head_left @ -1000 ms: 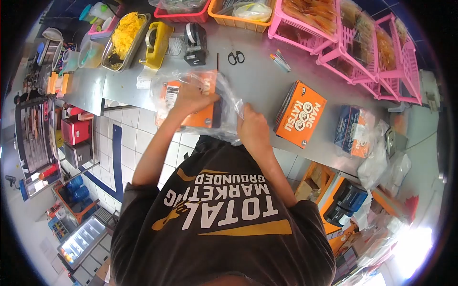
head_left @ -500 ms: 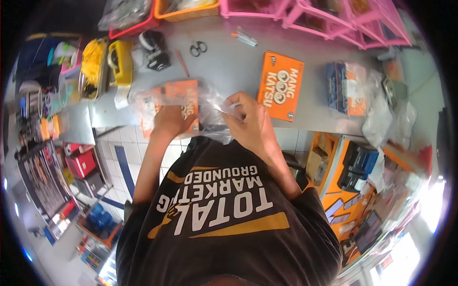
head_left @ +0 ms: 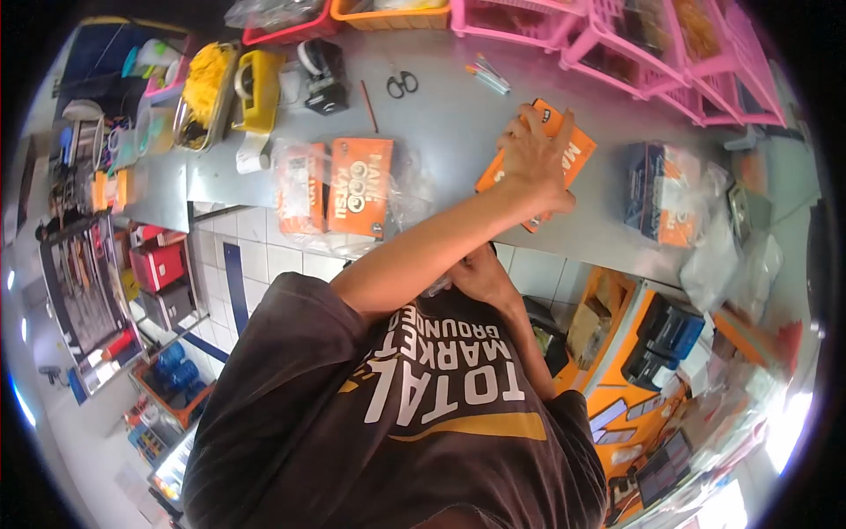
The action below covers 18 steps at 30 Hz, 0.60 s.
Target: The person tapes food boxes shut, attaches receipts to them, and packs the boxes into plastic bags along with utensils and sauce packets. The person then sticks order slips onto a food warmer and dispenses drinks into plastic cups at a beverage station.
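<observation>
My left hand (head_left: 536,163) reaches across to the right and grips an orange box (head_left: 577,152) from above, its fingers over the upper left side and its thumb at the lower right. My right hand (head_left: 480,275) is low in front of the shirt, below the left forearm, closed on the edge of a clear plastic bag (head_left: 410,189). Its fingertips are partly hidden. Inside the bag, two orange boxes lie side by side: one on the left (head_left: 302,189) under wrinkled plastic, and one on the right (head_left: 361,187) with its lettering showing.
Black scissors (head_left: 403,84), a reddish stick (head_left: 368,106) and pens (head_left: 489,75) lie behind. Tape dispensers (head_left: 260,93) and a tray of yellow food (head_left: 204,93) stand at the left. Pink racks (head_left: 608,66) are at the back right, a wrapped box (head_left: 661,194) at the right.
My left hand has left the bagged boxes and crossed right onto the orange box, which is now turned. My right hand has moved down toward the shirt with the bag edge.
</observation>
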### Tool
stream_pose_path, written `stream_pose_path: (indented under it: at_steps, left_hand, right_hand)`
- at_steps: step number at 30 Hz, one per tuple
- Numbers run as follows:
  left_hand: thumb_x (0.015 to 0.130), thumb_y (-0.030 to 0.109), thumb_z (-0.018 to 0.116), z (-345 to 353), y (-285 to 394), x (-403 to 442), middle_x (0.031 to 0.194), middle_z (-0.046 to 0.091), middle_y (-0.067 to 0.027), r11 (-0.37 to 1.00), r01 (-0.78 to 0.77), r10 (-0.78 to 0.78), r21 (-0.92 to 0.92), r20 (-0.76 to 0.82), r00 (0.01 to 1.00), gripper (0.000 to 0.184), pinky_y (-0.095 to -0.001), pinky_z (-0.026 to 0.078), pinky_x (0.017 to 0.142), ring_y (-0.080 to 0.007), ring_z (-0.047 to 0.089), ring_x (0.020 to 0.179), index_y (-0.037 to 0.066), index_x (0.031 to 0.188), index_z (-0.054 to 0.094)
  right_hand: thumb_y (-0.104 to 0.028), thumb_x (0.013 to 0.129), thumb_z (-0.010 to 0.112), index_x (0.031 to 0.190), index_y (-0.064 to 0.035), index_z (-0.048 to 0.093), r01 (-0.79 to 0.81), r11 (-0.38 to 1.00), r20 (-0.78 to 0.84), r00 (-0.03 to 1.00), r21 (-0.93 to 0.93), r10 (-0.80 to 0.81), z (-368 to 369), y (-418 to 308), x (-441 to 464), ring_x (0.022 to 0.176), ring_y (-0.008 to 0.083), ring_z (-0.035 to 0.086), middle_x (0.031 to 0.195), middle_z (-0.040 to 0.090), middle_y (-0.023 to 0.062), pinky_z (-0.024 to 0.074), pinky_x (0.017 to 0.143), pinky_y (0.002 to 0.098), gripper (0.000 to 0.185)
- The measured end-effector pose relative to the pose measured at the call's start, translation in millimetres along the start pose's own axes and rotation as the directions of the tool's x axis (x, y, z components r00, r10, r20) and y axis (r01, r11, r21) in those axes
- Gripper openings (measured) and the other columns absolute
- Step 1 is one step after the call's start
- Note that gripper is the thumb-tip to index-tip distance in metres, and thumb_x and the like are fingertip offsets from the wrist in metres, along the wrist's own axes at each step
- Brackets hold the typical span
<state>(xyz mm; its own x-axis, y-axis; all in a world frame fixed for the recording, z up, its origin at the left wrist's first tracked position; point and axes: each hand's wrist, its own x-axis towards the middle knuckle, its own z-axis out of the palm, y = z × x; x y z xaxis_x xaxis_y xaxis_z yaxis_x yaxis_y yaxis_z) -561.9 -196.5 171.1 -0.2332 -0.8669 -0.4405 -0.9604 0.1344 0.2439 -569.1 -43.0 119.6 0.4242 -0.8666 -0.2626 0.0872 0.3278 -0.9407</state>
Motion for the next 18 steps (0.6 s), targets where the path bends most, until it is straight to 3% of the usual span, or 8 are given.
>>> stream_pose_path:
  at_steps: [2,5,7,8,10,12,14,18]
  left_hand:
    - [0.065,0.041,0.080,-4.4,-25.4,5.5,0.141,0.034,-0.0449,0.986,-0.116,0.103,-0.120,-0.114,0.988,0.115,-0.0585,0.053,0.090,-0.0563,0.053,0.115,0.013,0.162,0.025]
    - [0.063,0.042,0.082,-44.8,-73.6,-15.1,0.131,0.046,-0.0416,0.972,-0.081,0.049,-0.219,-0.145,0.988,0.117,-0.0565,0.051,0.096,-0.0562,0.053,0.116,0.012,0.162,0.027]
    - [0.062,0.048,0.083,-60.6,-122.9,-43.1,0.137,0.044,-0.0401,0.967,-0.215,0.134,-0.134,-0.450,0.883,0.121,-0.0547,0.049,0.104,-0.0545,0.054,0.121,0.017,0.163,0.024]
    - [0.062,0.048,0.082,-83.8,-142.0,-64.6,0.136,0.046,-0.0384,0.983,-0.142,0.090,-0.115,-0.370,0.925,0.119,-0.0536,0.049,0.105,-0.0534,0.054,0.122,0.016,0.163,0.026]
    - [0.063,0.047,0.081,-124.0,-179.1,-107.3,0.136,0.047,-0.0366,0.993,-0.030,0.007,-0.113,-0.201,0.980,0.117,-0.0517,0.049,0.105,-0.0523,0.054,0.125,0.016,0.162,0.029]
    - [0.063,0.047,0.080,-133.3,-213.0,-128.7,0.137,0.047,-0.0365,0.990,0.015,-0.032,-0.137,-0.119,0.992,0.116,-0.0510,0.048,0.105,-0.0522,0.054,0.125,0.016,0.162,0.029]
    - [0.065,0.042,0.081,-121.6,-240.0,-138.4,0.132,0.050,-0.0332,0.989,0.100,-0.067,-0.113,0.262,0.963,0.118,-0.0472,0.048,0.104,-0.0473,0.056,0.121,0.013,0.164,0.024]
    - [0.065,0.043,0.084,-60.8,-259.6,-121.6,0.135,0.047,-0.0334,0.962,0.204,-0.134,-0.182,0.339,0.931,0.122,-0.0456,0.048,0.104,-0.0468,0.056,0.122,0.007,0.163,0.022]
  right_hand:
    - [-0.021,0.105,0.056,0.109,0.0027,0.069,-0.097,0.969,0.073,0.991,-0.227,0.117,-9.3,14.7,8.0,0.075,0.0137,0.064,0.086,0.071,0.0098,0.0516,0.071,0.0307,0.028]
    - [-0.030,0.110,0.048,0.100,0.0003,0.074,-0.079,0.996,0.032,0.996,-0.047,0.080,-6.5,5.1,18.1,0.073,0.0108,0.063,0.076,0.069,0.0056,0.0511,0.069,0.0297,0.041]
    - [-0.038,0.112,0.045,0.100,0.0014,0.074,-0.058,0.995,-0.091,0.994,0.081,0.066,-3.2,10.9,24.3,0.073,0.0108,0.062,0.078,0.069,0.0056,0.0510,0.071,0.0296,0.050]
    - [-0.038,0.112,0.045,0.100,0.0014,0.074,-0.062,0.995,-0.090,0.994,0.081,0.069,1.3,3.8,29.8,0.073,0.0108,0.062,0.078,0.069,0.0056,0.0510,0.071,0.0296,0.050]
    - [-0.040,0.112,0.044,0.103,0.0015,0.073,-0.006,0.989,-0.340,0.939,0.146,0.055,7.9,-23.8,45.5,0.073,0.0119,0.063,0.077,0.069,0.0049,0.0507,0.074,0.0284,0.051]
    - [-0.039,0.113,0.043,0.112,0.0016,0.071,0.032,0.980,-0.337,0.941,0.196,0.037,8.9,-38.3,63.4,0.069,0.0109,0.060,0.072,0.066,0.0037,0.0490,0.074,0.0266,0.049]
    - [-0.037,0.113,0.042,0.121,0.0014,0.068,0.178,0.962,-0.319,0.942,0.208,-0.105,13.7,-51.2,76.2,0.063,0.0098,0.056,0.068,0.063,0.0025,0.0472,0.067,0.0267,0.047]
    - [-0.031,0.114,0.041,0.132,0.0008,0.062,0.082,0.984,-0.117,0.991,0.156,-0.064,19.4,-87.2,73.3,0.056,0.0084,0.051,0.065,0.061,0.0009,0.0432,0.058,0.0263,0.042]
